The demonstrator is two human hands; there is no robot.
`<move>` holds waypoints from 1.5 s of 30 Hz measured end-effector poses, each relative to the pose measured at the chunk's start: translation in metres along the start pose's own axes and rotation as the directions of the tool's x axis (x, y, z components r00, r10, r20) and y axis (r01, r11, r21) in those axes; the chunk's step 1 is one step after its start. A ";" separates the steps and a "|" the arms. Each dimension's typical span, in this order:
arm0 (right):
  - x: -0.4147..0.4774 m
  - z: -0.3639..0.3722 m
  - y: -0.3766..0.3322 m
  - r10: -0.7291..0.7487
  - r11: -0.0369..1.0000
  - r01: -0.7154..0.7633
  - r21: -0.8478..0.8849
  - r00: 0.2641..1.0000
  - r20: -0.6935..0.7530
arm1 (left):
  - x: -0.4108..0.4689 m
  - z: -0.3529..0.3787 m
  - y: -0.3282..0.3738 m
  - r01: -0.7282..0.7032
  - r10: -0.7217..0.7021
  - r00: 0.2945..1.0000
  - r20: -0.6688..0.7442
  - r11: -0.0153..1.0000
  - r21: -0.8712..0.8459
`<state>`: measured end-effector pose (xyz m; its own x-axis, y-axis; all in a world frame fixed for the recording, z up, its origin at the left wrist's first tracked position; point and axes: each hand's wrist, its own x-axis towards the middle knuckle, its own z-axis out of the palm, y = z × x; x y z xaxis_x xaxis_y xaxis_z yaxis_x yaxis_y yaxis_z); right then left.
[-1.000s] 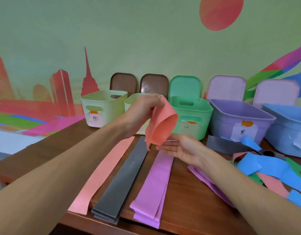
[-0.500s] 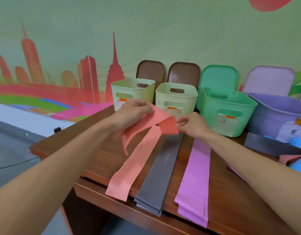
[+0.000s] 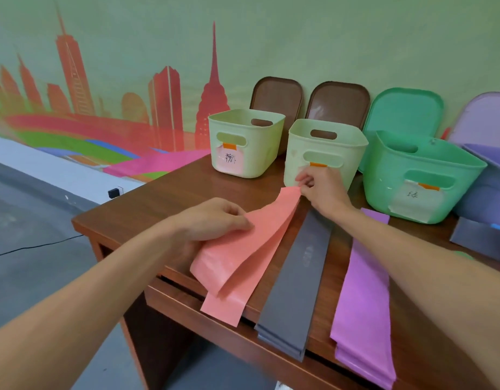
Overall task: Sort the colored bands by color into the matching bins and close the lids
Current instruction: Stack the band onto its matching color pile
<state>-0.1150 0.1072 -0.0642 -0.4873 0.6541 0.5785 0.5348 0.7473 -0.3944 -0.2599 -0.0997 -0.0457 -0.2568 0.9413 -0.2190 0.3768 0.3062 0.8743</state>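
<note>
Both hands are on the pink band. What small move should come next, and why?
Probably lower it flat and let go: left hand and right hand hold the pink band raised, lined up over the pink strip already lying beside the grey bands.

We're looking at a pale green wall [image 3: 299, 38], evenly lit. Across its lower left runs a painted skyline [image 3: 74, 74] of red-orange towers over sweeps of pink, green and blue. Below that we've got a whitish ledge [image 3: 46, 164] with a small black object [image 3: 113, 192] at its near edge. The floor [image 3: 32, 215] is grey, with a thin black cable [image 3: 32, 248] trailing over it. Nearest us stands a reddish-brown wooden table [image 3: 158, 198], its corner pointing left.
</note>
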 end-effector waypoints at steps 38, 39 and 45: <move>0.003 0.001 -0.017 0.086 0.893 0.146 -0.426 0.873 0.480 | -0.008 0.019 -0.008 -0.236 0.330 0.942 0.059 0.527 0.816; 0.001 -0.009 -0.015 0.077 0.918 0.141 -0.369 0.852 0.517 | -0.008 0.024 -0.007 -0.244 0.385 0.921 0.061 0.446 0.861; -0.027 -0.092 0.013 0.016 0.958 0.151 -0.242 0.819 0.574 | 0.002 0.082 0.023 -0.557 0.675 0.721 0.157 0.429 0.712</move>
<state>-0.0310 0.0887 -0.0190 -0.7865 0.6149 0.0580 0.6062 0.7865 -0.1179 -0.1788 -0.0791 -0.0617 0.2092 0.9077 0.3639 0.9378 -0.2917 0.1885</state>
